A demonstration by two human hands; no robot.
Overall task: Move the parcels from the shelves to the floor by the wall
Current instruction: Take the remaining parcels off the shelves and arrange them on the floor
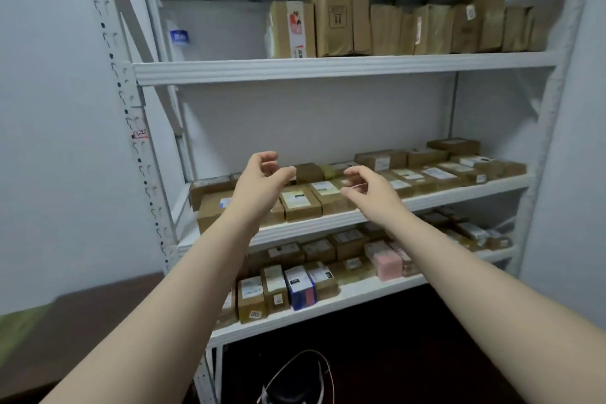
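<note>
A white metal shelf unit [328, 67] holds brown cardboard parcels on three levels. Tall parcels [331, 20] stand upright on the top level. Small flat labelled parcels [300, 202] lie in rows on the middle level [442, 198]. More small parcels [275, 287], one blue and one pink [388, 264], fill the lower level. Both my arms reach toward the middle level. My left hand [262, 180] hovers above the left parcels with loosely curled fingers, holding nothing. My right hand [370, 188] hangs beside it over the middle parcels, fingers also relaxed and empty.
A grey wall [49, 141] stands to the left of the shelf, another wall [570, 174] to the right. Dark floor [377, 354] shows under the lowest level, with a dark object and white cable [295, 380] lying there. A dark ledge [82, 321] sits at lower left.
</note>
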